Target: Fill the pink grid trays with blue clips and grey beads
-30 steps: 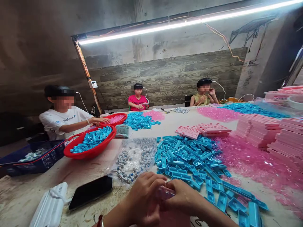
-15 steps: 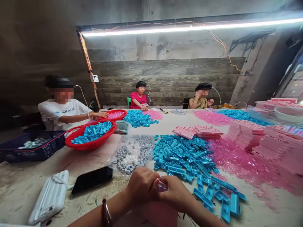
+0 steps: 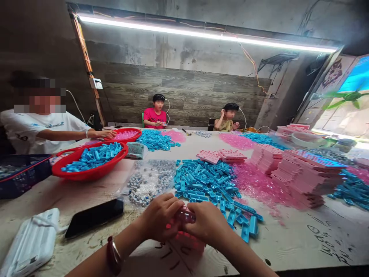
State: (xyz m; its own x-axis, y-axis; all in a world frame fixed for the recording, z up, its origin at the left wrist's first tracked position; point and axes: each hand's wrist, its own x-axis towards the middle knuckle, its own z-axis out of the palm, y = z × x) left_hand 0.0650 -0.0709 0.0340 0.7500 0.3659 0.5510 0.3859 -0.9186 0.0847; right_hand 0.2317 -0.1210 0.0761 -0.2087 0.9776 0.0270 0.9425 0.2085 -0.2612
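My left hand (image 3: pixel 161 217) and my right hand (image 3: pixel 209 223) meet at the front middle of the table. Between them they pinch a small, see-through pink plastic piece (image 3: pixel 187 216), its exact kind partly covered by my fingers. Just under my hands is a pink board (image 3: pixel 191 243) with red-pink spots, mostly hidden by them. Beyond my hands spreads a heap of blue plastic trough-shaped pieces (image 3: pixel 206 179). A clear bag of small grey and blue beads (image 3: pixel 150 181) lies at the heap's left.
Left of my arm are a black phone (image 3: pixel 95 218), a white power bank (image 3: pixel 33 242) and a red basket (image 3: pixel 89 173) of blue pieces. To the right are loose clear pink pieces (image 3: pixel 259 184) and stacked pink boards (image 3: pixel 307 177). Three people sit across the table.
My view has turned right, so the table's things sit further left. My hands still grip the pink piece, and the spotted board beneath them shows more now.
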